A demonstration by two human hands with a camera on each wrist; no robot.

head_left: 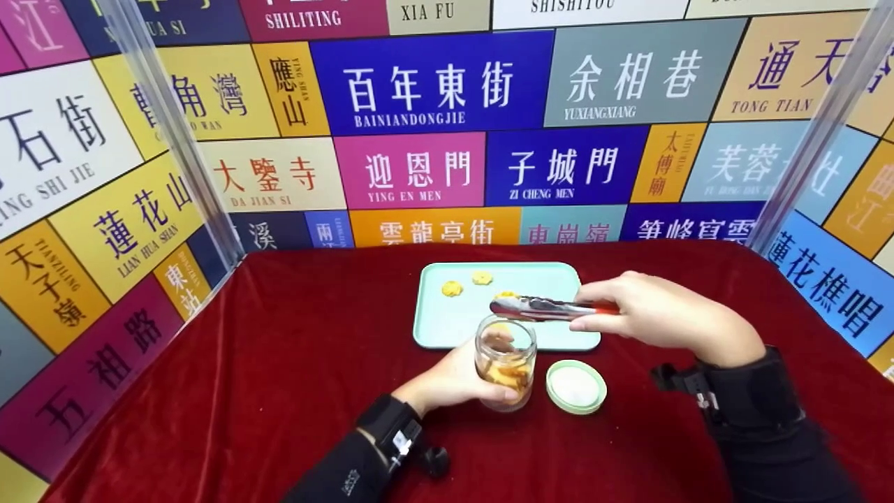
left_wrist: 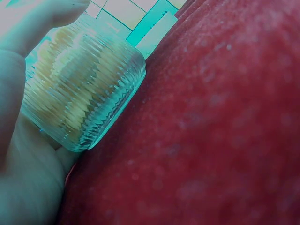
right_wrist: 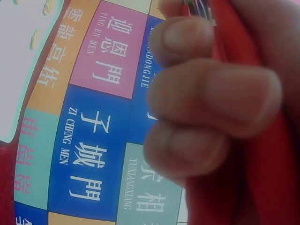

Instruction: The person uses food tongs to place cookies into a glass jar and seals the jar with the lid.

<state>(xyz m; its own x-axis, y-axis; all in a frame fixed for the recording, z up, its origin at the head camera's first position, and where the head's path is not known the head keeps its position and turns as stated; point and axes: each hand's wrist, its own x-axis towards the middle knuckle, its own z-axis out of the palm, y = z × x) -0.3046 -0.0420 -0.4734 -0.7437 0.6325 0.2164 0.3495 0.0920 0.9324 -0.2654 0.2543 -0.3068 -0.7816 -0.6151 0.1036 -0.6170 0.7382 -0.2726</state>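
Observation:
My left hand (head_left: 450,377) grips a clear glass jar (head_left: 506,377) around its side, the thumb across the front. Yellowish cookies fill the lower part of the jar, and in the left wrist view the ribbed jar (left_wrist: 89,89) is close over the red cloth. My right hand (head_left: 653,311) holds metal tongs (head_left: 548,308) with red handles, level, their tips above the jar's open mouth. In the right wrist view its curled fingers (right_wrist: 211,98) wrap the red handle (right_wrist: 272,164). Whether the tong tips pinch anything, I cannot tell.
Behind the jar lies a mint-green tray (head_left: 443,325) with flower-shaped yellow cookies (head_left: 452,288), one partly hidden by the tongs. A pale green lid (head_left: 576,387) rests right of the jar on the red cloth (head_left: 300,377). Sign-covered panels (head_left: 433,84) stand behind.

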